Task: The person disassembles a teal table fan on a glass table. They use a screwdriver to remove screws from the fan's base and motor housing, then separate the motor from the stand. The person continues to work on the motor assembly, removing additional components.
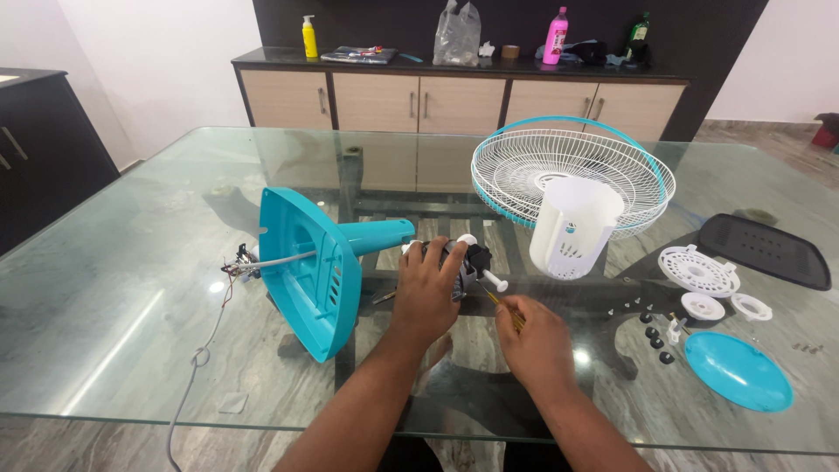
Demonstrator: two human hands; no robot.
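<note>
A teal fan stand point(306, 267) lies on its side on the glass table point(131, 262), its neck pointing right. At the neck's end sits the fan motor point(468, 260), dark with a white shaft. My left hand point(426, 288) is clasped over the motor. My right hand point(533, 336) grips a thin screwdriver point(498, 301) whose tip points up toward the motor. A grey cable point(205, 350) runs from the stand's base off the near table edge.
A white fan grille with teal rim point(572, 166) and a white motor cover point(572, 227) stand behind. Right: a black panel point(765, 249), white round parts point(699, 271), a teal cap point(738, 371), small knobs and screws. A cabinet with bottles lines the wall.
</note>
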